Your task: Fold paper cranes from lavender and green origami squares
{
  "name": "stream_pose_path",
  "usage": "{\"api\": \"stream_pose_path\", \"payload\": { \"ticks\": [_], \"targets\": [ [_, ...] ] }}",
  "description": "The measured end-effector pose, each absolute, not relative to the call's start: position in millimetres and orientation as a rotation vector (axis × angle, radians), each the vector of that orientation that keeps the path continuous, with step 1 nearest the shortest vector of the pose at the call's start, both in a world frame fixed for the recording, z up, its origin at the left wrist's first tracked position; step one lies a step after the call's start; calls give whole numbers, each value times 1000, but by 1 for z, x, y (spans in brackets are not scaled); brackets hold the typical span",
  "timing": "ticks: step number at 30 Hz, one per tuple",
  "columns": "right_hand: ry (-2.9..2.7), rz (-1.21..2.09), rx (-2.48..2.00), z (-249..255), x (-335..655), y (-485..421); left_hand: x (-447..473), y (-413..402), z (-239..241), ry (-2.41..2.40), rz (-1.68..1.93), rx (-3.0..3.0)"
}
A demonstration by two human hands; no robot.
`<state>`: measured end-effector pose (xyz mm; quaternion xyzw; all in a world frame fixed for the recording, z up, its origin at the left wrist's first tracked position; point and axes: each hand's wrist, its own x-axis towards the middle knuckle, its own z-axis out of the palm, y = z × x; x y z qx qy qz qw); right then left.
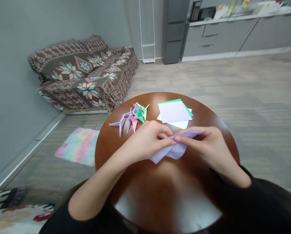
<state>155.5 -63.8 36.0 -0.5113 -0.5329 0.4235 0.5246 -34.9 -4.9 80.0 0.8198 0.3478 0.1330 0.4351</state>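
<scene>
A partly folded lavender paper (171, 150) is held just above the round brown table (160, 198). My left hand (145, 141) pinches its left part with closed fingers. My right hand (209, 143) grips its right edge, fingertips meeting the left hand's at the middle. Behind my left hand lies a cluster of finished paper cranes (133, 117) in lavender, green and pink. A stack of flat paper sheets (174, 112), lavender on top of green and white, lies behind my right hand.
A sofa under a brown patterned cover (87, 73) stands at the back left by the grey wall. A pastel mat (78, 146) lies on the floor left of the table. Grey cabinets (233, 35) line the far wall.
</scene>
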Motion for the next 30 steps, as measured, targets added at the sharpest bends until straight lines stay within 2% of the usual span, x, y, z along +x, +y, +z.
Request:
{"api": "stream_pose_path", "payload": {
  "ticks": [7, 17, 26, 30],
  "targets": [
    [-1163, 1095, -1329, 21, 172, -55, -26, 6, 47, 879, 380, 1743],
    [-1119, 1302, -1327, 14, 175, -46, -30, 15, 38, 852, 282, 1521],
    [-965, 1115, -1259, 8, 188, -37, -31, 19, 34, 847, 247, 1426],
    [-1089, 1155, -1218, 6, 188, -37, -29, 17, 32, 846, 283, 1417]
  ]
}}
